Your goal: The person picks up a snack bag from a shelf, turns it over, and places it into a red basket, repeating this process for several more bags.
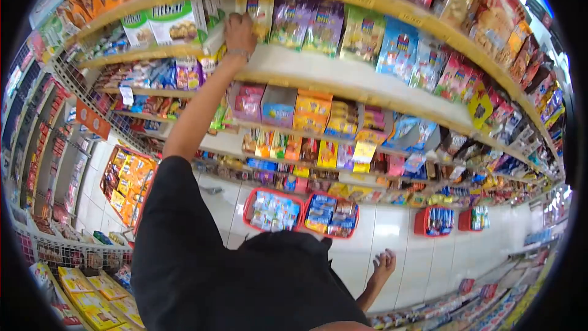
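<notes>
My left hand (241,35) reaches up to the upper shelf, its fingers bent at the left edge of a yellow, clear-fronted pouch (262,13). The fingertips are hidden behind the hand. Right of that pouch stand purple pouches (289,21), then a green pouch (362,34) and a blue pouch (397,50). To the left are white and green Fitbar boxes (174,22). Low on the right, my right hand (384,262) hangs over the floor with loosely curled fingers, apart from any goods and with nothing visible in it.
Shelves of packaged sweets curve across the view. Red baskets of packets (274,209) stand on the tiled floor (392,220) at the shelf foot, with others farther right. An orange-filled basket (128,178) and a wire rack (67,251) are on the left.
</notes>
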### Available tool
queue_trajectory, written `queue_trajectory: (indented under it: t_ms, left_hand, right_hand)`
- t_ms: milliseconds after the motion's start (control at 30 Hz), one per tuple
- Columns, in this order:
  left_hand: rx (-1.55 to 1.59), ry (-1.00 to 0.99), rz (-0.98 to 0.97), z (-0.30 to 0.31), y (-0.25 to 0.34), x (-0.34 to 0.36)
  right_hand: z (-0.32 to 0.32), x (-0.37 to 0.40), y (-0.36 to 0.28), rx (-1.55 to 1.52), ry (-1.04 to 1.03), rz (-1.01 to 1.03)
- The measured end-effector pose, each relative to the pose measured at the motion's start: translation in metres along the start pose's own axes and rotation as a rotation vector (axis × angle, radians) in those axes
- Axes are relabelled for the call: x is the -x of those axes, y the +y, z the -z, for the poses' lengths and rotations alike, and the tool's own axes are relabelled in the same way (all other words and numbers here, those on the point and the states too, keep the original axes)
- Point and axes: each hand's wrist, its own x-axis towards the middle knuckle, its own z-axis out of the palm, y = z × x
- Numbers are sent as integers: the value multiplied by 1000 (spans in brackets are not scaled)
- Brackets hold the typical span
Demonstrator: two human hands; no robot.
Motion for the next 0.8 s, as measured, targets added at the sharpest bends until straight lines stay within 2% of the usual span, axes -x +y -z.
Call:
queue_trajectory:
  t_ms: [67,100,167,267,400,467,533,567,600,633,700,733,800]
  left_hand:
    - [138,-440,39,-17,-11,-4]
    - [150,-452,32,-15,-8,-5]
    - [147,-607,81,-9,-1,-6]
    - [142,-682,80,-42,-13,-9]
    - [120,-644,-14,-69,-25,-13]
    - [290,-449,-182,-44,-24,-5]
    - [537,-327,-330,14,-17,9]
    - [511,-361,-227,57,-4,27]
    - [827,-487,32,131,13,39]
    - [1134,-627,268,172,19,61]
    - [1118,-634,-91,168,-14,143]
    - [1376,-800,191,183,-14,180]
    - [1618,-972,664,179,-25,272]
  right_hand:
    - [-6,23,-2,22,0,17]
    - [-8,28,2,21,11,19]
    - [-3,37,7,30,24,28]
    - [-15,50,4,-4,57,66]
    - [-22,67,-2,56,31,103]
    - [-18,75,15,111,-4,86]
    - [-18,84,33,85,-42,27]
    - [-11,86,54,107,-86,-46]
    - [-6,93,79,129,-88,-135]
    - [14,93,125,143,-149,-281]
    - [72,113,234,44,-230,-596]
    - [95,136,262,114,-240,-712]
    - [129,173,278,362,-278,-829]
